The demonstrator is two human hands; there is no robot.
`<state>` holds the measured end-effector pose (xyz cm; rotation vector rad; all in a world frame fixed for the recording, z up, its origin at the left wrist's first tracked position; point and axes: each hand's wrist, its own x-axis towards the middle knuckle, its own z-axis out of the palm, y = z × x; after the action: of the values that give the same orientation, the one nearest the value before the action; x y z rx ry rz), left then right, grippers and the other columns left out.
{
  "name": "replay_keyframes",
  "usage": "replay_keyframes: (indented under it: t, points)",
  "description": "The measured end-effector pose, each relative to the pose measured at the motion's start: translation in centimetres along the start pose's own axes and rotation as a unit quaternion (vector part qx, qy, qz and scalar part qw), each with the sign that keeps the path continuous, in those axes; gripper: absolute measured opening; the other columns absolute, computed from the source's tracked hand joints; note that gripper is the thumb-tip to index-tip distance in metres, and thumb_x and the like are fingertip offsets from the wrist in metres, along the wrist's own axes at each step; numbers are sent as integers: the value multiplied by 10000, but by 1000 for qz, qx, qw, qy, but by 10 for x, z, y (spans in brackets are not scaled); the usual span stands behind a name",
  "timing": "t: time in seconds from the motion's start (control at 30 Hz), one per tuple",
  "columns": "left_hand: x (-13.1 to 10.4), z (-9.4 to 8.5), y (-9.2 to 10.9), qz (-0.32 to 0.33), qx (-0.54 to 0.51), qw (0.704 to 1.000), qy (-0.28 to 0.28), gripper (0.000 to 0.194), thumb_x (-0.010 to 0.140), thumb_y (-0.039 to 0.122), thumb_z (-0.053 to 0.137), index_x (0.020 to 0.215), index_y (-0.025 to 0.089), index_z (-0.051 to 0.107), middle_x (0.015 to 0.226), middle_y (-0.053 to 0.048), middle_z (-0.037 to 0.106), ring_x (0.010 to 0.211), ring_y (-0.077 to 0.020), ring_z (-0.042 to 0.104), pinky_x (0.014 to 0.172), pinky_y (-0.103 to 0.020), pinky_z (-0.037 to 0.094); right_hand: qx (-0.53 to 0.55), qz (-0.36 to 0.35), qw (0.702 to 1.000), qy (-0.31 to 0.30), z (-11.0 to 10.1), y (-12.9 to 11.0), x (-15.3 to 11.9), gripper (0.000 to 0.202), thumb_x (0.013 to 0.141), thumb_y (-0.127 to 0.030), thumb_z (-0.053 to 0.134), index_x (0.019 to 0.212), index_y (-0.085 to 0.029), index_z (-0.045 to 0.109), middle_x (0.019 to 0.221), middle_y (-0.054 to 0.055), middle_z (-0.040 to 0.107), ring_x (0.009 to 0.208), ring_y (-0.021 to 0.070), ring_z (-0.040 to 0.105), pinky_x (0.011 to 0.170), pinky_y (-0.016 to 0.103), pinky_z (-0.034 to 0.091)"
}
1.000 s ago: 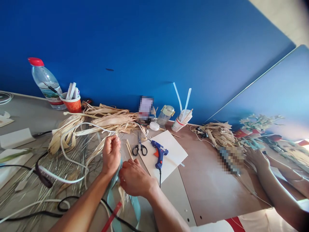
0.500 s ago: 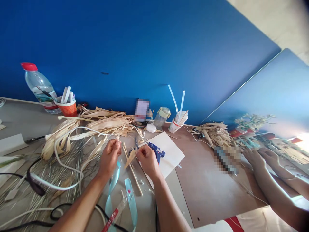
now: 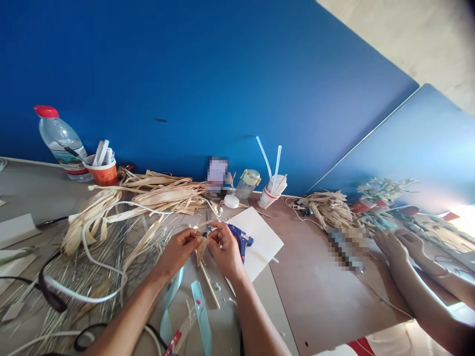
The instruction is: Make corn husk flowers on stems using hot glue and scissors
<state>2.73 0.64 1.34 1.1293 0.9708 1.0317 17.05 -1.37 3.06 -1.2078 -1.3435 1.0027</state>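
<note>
Close together over the middle of the table, my left hand [image 3: 181, 251] and my right hand [image 3: 227, 251] both pinch a small piece of dried corn husk [image 3: 201, 254]. The husk hangs down between the fingertips, and the fingers partly cover it. Beneath it lies a thin wooden stick [image 3: 210, 287]. Just right of my right hand, a blue glue gun [image 3: 242, 241] rests on a white sheet [image 3: 262, 247]. Dark scissors behind the fingers are mostly hidden. Light blue ribbon [image 3: 202, 316] lies nearer me, beside a clear and red wrapper [image 3: 180, 333].
Dried husks [image 3: 163, 190] and thin wire stems [image 3: 107, 267] spread to the left, crossed by a white cable [image 3: 85, 247]. Along the blue partition [image 3: 222, 74] stand a bottle [image 3: 61, 141], an orange cup [image 3: 104, 174], a jar [image 3: 247, 185] and a white cup [image 3: 267, 198]. Another person's hands [image 3: 393, 244] are at the right.
My left hand has moved right and slightly down to meet my right hand. It now pinches the husk piece that my right hand alone held. The view has tilted a little.
</note>
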Motion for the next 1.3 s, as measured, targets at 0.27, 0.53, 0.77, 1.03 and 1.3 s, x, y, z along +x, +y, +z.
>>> replay_keyframes:
  t: [0.27,0.53,0.77,1.03,1.3]
  points:
    - [4,-2,-6,-16,-96,994,49,268,717,400,709,699,186,550,611,61,466,520,-84,356,504,-217,282,106,34,989,97,-9,12,9,196,782,-335,569,908,-185,574,580,-61,473,502,103,417,515,244,349]
    - [-1,6,2,5,-49,996,70,249,688,378,725,678,180,575,640,47,516,583,-100,428,556,-217,345,-157,-110,980,45,0,1,-1,284,704,-310,685,955,-176,688,1004,95,651,972,241,558,890,378,420]
    - [-2,3,-4,-18,-90,995,27,274,701,387,731,688,182,550,631,51,501,554,-92,395,528,-221,301,38,56,997,49,6,7,2,190,793,-358,545,712,-185,558,594,-22,528,547,123,445,546,257,365]
    - [-5,5,3,-29,-90,995,-14,299,717,403,706,629,190,514,550,66,390,497,-87,296,497,-237,234,171,78,980,61,4,17,6,315,758,-483,614,681,-195,513,580,-44,412,522,94,311,501,236,281]
    - [-2,2,5,-31,-169,985,31,274,702,402,742,662,187,577,531,70,376,469,-73,265,479,-231,247,124,77,988,48,-4,7,6,287,741,-460,615,681,-191,536,541,-55,407,500,92,304,493,238,260]
